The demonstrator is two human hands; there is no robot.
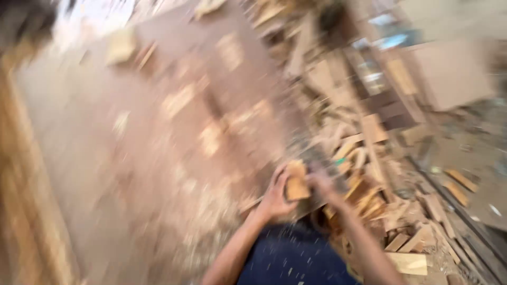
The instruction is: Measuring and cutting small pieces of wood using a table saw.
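Observation:
The head view is heavily blurred by motion. A small light-brown wooden block point(296, 182) sits between both my hands near the bottom centre. My left hand point(274, 198) wraps its left side with the fingers curled on it. My right hand point(322, 184) touches its right side. Below the hands lies dark blue cloth point(290, 258) speckled with sawdust.
A broad brown board or floor surface point(158, 132) scattered with pale wood scraps fills the left and centre. A heap of offcuts and wood pieces point(380, 184) lies to the right. Planks and a large pale panel point(449, 68) stand at the upper right.

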